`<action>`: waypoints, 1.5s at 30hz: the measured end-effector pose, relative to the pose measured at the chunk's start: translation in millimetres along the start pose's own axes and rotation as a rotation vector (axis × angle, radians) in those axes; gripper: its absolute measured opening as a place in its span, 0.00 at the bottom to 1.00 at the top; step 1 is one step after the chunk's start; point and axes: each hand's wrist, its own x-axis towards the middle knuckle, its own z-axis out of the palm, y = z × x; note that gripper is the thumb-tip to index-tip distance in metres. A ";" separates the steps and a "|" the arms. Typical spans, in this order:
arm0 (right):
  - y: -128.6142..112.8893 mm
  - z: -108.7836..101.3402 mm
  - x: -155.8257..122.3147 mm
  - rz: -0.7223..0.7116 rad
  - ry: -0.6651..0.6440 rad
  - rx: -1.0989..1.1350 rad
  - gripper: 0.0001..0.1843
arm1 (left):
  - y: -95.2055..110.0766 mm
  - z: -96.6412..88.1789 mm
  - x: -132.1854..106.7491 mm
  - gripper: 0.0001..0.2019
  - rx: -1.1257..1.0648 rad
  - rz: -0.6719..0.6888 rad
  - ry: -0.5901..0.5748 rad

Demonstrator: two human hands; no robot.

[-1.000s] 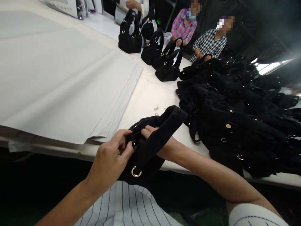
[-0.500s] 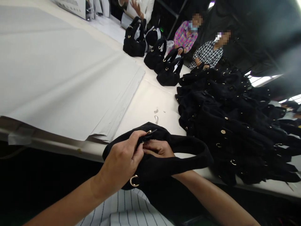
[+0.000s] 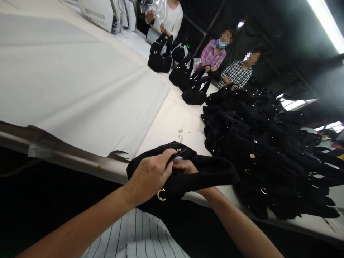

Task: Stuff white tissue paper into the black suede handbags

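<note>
A black suede handbag (image 3: 204, 173) with gold rings lies over the near table edge in front of me. My left hand (image 3: 150, 175) grips its top from the left, fingers curled into the fabric near a small gold fitting. My right hand (image 3: 185, 167) is mostly tucked under the bag's wide strap, fingers closed on the fabric beside the left hand. A gold ring (image 3: 161, 195) hangs below my left hand.
A large heap of black handbags (image 3: 263, 143) covers the table's right side. A thick stack of white paper sheets (image 3: 75, 93) lies at left. Several upright bags (image 3: 185, 71) stand at the far end, where three people sit or stand. Small clips (image 3: 180, 138) lie on the white table (image 3: 172, 118).
The view has tilted and shifted. The bag's strap, raised a second ago, now lies flat to the right. Both hands stay closed together on the bag's top.
</note>
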 end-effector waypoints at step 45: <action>12.9 15.5 40.1 -0.034 0.137 -0.215 0.04 | -46.2 17.8 1.6 0.14 -0.504 -0.507 0.382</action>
